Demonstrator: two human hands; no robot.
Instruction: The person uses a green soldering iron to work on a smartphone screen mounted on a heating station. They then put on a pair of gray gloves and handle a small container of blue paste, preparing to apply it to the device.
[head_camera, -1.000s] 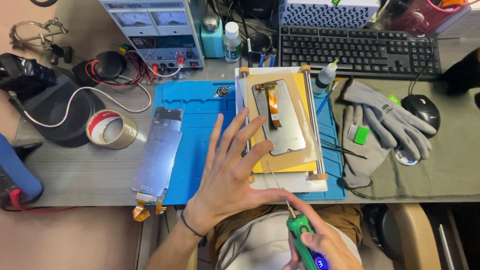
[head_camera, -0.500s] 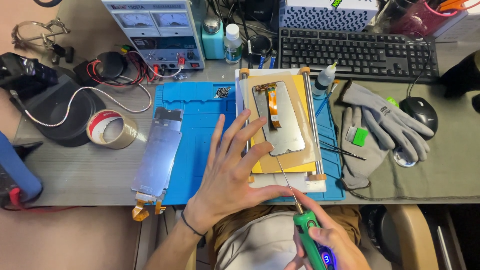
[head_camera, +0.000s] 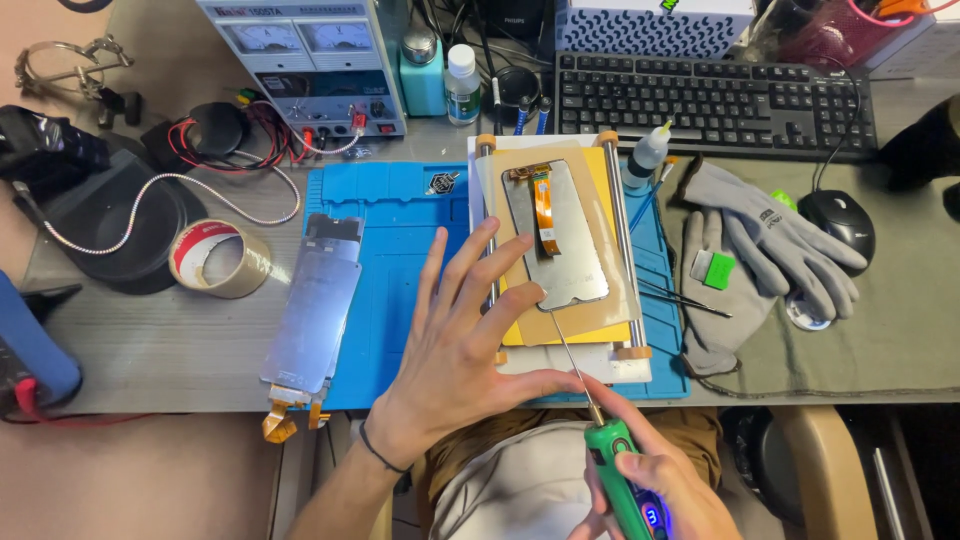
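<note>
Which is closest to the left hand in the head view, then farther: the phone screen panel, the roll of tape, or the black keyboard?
1. Grey phone screen panel, under the fingers.
2. Beige roll of tape, off left.
3. Black keyboard, far back right.

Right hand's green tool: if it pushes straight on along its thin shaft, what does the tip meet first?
The right hand aims the green tool up at the phone screen panel; its near bottom edge comes first. The tip looks already about there, though depth is unclear.

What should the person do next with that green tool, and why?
Probably ease the tool's thin tip under the near edge of the phone screen. The left hand already steadies the screen with spread fingers, and the right hand aims the green tool at that edge, its tip just short of it.
</note>
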